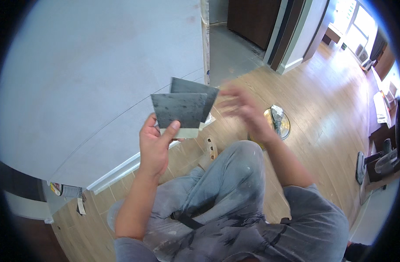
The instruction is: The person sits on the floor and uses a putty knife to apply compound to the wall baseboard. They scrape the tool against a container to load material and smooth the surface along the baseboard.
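Observation:
My left hand [154, 146] grips two flat putty spreaders at their pale lower edge, thumb in front. The front putty spreader [179, 108] has a wide grey blade with dark smudges. Behind it the other putty spreader [212, 97] fans out to the right, partly covered. Just right of the blades is my right hand [246, 109], blurred by motion. Its fingers look stretched out and apart, and I see nothing in them. Whether a fingertip touches the rear blade I cannot tell.
A round tin [284, 126] with a crumpled silvery piece on top stands right of my knee. The pale wall [99, 78] rises close on the left. By its base sit a can [70, 191] and a small flat tool [81, 206]. A doorway [235, 52] lies ahead.

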`<action>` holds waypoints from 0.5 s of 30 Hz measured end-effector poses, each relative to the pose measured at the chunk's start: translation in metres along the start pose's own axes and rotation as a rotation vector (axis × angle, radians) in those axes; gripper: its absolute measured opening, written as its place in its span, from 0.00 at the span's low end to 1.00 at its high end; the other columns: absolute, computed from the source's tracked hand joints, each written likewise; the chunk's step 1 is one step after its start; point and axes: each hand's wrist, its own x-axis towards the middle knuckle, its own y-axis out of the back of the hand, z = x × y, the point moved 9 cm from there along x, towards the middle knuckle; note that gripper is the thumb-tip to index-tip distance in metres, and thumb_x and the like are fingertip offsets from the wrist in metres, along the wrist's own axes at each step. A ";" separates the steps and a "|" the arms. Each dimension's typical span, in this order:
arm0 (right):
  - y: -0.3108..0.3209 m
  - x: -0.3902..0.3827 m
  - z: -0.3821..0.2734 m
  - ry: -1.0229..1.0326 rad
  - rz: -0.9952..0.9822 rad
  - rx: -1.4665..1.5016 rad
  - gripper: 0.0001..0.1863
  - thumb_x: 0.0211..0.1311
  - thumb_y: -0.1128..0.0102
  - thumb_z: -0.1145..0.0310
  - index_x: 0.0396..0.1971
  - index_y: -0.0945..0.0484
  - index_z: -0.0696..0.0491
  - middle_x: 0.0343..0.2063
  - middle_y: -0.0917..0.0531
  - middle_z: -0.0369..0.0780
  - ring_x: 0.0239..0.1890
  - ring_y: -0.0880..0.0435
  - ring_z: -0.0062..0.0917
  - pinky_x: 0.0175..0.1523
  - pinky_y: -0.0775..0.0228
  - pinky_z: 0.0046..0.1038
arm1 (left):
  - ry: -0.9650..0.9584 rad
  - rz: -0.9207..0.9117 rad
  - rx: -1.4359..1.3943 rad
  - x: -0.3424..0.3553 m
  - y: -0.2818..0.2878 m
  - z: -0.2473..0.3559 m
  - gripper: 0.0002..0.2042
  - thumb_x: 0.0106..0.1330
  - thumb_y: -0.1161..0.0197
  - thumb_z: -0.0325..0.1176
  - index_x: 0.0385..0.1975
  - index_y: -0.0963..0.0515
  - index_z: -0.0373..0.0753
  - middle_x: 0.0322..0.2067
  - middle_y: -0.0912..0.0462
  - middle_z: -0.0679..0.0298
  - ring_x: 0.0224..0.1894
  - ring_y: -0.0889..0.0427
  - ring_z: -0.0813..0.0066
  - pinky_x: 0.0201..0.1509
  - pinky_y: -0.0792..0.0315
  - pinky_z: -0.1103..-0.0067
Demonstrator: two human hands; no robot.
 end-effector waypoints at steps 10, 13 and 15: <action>0.193 -0.103 0.005 0.069 0.704 0.140 0.20 0.66 0.51 0.75 0.58 0.27 0.55 0.43 0.20 0.38 0.44 0.23 0.24 0.51 0.28 0.29 | 0.313 -0.110 0.679 -0.001 0.136 -0.043 0.15 0.62 0.31 0.22 0.49 0.17 0.34 0.41 0.15 0.70 0.40 0.18 0.80 0.49 0.27 0.81; 0.242 -0.153 -0.013 -0.236 0.807 -0.163 0.18 0.68 0.52 0.65 0.49 0.18 0.55 0.28 0.22 0.33 0.29 0.31 0.17 0.37 0.38 0.23 | 0.594 -0.081 0.562 -0.010 0.185 -0.085 0.19 0.57 0.41 0.17 0.49 0.17 0.33 0.39 0.15 0.69 0.39 0.19 0.82 0.45 0.26 0.83; 0.251 -0.179 0.000 -0.629 0.862 -0.477 0.18 0.69 0.52 0.62 0.42 0.14 0.54 0.23 0.24 0.32 0.25 0.32 0.16 0.33 0.39 0.23 | 0.676 -0.070 0.427 -0.014 0.195 -0.109 0.21 0.55 0.46 0.17 0.49 0.17 0.33 0.37 0.16 0.70 0.36 0.20 0.83 0.42 0.26 0.83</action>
